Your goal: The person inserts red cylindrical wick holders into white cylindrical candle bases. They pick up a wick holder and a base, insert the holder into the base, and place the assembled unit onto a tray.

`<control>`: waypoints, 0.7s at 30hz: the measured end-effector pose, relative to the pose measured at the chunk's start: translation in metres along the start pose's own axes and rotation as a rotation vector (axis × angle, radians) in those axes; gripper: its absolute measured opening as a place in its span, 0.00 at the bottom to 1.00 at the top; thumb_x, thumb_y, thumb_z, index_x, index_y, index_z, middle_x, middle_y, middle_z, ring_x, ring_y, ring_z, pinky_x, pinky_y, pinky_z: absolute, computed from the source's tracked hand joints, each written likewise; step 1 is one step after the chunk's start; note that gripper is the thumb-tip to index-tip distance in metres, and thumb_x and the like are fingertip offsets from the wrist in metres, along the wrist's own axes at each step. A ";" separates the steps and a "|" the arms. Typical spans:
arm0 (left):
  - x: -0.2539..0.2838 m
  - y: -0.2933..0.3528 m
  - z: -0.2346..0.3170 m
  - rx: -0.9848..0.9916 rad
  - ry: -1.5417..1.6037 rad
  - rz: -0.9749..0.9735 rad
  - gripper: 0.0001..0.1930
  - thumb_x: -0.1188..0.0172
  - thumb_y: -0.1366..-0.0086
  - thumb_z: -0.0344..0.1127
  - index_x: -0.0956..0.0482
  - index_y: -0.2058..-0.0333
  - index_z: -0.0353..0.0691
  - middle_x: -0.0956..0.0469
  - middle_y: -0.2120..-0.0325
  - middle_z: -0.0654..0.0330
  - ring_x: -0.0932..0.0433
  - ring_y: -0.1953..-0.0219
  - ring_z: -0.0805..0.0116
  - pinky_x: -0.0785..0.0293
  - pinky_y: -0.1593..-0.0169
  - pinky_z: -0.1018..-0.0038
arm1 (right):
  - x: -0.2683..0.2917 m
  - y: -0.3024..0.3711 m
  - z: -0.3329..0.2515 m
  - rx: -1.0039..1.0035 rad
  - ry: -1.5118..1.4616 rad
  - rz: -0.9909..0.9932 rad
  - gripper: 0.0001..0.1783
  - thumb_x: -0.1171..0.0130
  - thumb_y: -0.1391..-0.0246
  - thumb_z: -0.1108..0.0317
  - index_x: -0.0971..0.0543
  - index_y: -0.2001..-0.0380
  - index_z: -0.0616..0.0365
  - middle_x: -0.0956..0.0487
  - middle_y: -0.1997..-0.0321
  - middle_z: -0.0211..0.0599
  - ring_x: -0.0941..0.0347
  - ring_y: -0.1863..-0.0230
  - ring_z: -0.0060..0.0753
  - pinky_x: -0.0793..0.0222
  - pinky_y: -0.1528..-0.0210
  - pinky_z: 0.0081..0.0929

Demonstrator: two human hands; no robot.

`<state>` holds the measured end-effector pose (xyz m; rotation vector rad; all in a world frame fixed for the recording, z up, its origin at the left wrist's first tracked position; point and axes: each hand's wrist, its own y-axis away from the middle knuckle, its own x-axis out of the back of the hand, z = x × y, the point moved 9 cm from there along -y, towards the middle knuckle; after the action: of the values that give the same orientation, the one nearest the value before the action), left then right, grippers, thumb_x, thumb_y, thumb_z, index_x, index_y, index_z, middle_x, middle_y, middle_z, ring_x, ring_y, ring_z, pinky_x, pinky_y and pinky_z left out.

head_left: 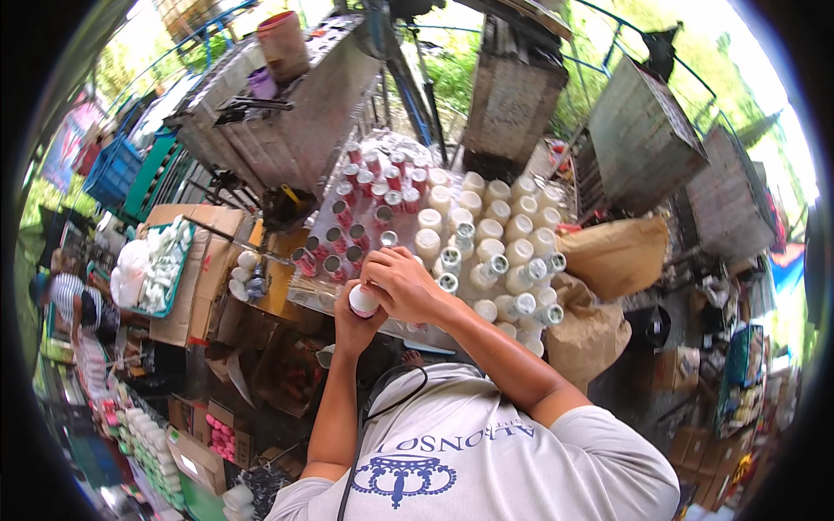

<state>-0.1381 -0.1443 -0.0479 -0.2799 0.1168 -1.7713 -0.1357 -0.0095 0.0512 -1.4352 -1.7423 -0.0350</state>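
Here, line by line, is what we see.
Edges: our worktable (306, 300) is packed almost to its rim with containers; its near edge runs just past our hands, with cardboard boxes (195, 260) pressed against its left side and brown paper sacks (612, 256) against its right.
Open room: we find little free surface; the only gap lies at the near edge where our hands work, above the clutter of boxes on the floor.
Left hand (352, 317): our forearm rises straight up from below, fingers wrapped around a small white bottle (363, 300) with a red band, holding it upright just off the table's near edge.
Right hand (401, 282): our arm comes in from the lower right, elbow bent, the hand curled down over the bottle's top, fingertips closed on it.
Count, red-labelled bottles (373, 187): we make out roughly twenty, grouped on the far left of the table; an exact number we cannot tell.
Count, plain white bottles (504, 217): roughly twenty-five on the right half, several tipped on their sides.
Count, sacks: two.
Other person: one, in a striped top (65, 295), far left.
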 end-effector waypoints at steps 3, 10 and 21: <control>-0.025 -0.004 -0.006 -0.039 0.002 -0.043 0.21 0.24 0.44 0.25 0.21 0.52 0.36 0.16 0.61 0.62 0.19 0.58 0.76 0.21 0.53 0.73 | 0.016 0.010 0.010 -0.064 -0.077 0.009 0.06 0.38 0.36 0.69 0.24 0.61 0.57 0.22 0.55 0.40 0.23 0.49 0.50 0.32 0.46 0.46; -0.079 -0.028 0.026 0.050 0.113 -0.229 0.23 0.24 0.43 0.28 0.20 0.49 0.32 0.15 0.62 0.61 0.19 0.60 0.75 0.20 0.55 0.71 | 0.035 0.055 0.055 -0.472 -0.709 0.089 0.31 0.24 0.40 0.57 0.24 0.42 0.63 0.20 0.37 0.40 0.26 0.36 0.31 0.32 0.32 0.34; -0.084 -0.055 -0.017 0.072 0.020 -0.220 0.22 0.22 0.37 0.34 0.23 0.50 0.38 0.18 0.62 0.61 0.20 0.61 0.75 0.20 0.57 0.74 | 0.147 0.093 0.139 -0.528 -1.159 0.736 0.24 0.41 0.26 0.52 0.23 0.39 0.59 0.14 0.52 0.38 0.15 0.58 0.30 0.19 0.60 0.30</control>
<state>-0.1780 -0.0515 -0.0624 -0.2297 0.0375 -1.9927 -0.1372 0.2092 0.0093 -2.7559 -1.9573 0.9621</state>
